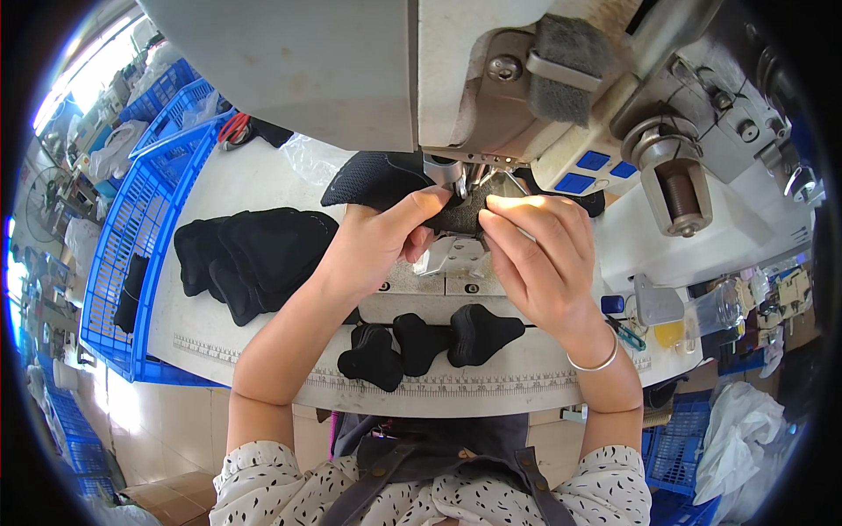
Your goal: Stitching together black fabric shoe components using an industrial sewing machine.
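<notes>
A black fabric piece [377,180] with a textured surface lies under the needle area of the sewing machine [447,167]. My left hand [386,232] grips its near edge, the thumb on top and the fingers curled below. At the other side of the presser foot, my right hand [539,250] pinches the dark fabric between thumb and fingertips. Part of the cloth is hidden behind the hands and the machine head. To the left of my left forearm rests a pile of black cut pieces [254,254]. Three small black stacks [478,335] lie in a row near the table's front edge.
A blue plastic basket [132,254] stands along the table's left side, with red-handled scissors [235,128] by its far end. Clear plastic [316,158] lies behind the pile. At right are a thread spool [682,188], teal-handled snips [627,333] and a ruler strip [421,383] along the front edge.
</notes>
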{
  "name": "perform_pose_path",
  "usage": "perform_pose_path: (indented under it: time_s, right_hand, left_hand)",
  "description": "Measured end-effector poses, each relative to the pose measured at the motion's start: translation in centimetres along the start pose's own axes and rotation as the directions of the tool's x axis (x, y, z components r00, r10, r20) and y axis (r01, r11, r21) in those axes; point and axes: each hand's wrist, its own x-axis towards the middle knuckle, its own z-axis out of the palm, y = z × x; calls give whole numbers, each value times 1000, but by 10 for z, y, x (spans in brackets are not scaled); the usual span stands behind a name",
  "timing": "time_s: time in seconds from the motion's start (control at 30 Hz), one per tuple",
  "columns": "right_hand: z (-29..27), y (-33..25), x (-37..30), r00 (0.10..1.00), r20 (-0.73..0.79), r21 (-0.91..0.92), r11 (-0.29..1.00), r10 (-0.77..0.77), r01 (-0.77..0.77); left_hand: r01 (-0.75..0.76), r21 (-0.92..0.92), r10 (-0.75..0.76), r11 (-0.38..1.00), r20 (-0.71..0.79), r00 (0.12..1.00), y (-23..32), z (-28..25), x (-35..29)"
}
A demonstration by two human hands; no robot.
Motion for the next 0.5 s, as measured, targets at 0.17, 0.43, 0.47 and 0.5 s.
perform_pose_path:
  time_s: [0.17, 0.43, 0.47, 0.5]
  right_hand:
    - [0, 1, -2, 999, 21, 8, 999, 46, -46]
    - [-2, 2, -3, 997, 53, 13, 998, 60, -61]
    - [-2, 1, -3, 993, 74, 15, 996, 92, -93]
    - [-1, 1, -2, 994, 70, 16, 996, 89, -90]
  left_hand:
    - [114, -65, -120, 991, -97, 988, 0, 7, 0]
    - [109, -27, -111, 994, -111, 988, 0, 7, 0]
    - [148, -10, -148, 989, -122, 981, -1, 6, 0]
    - [145, -8, -145, 989, -124, 982, -1, 5, 1]
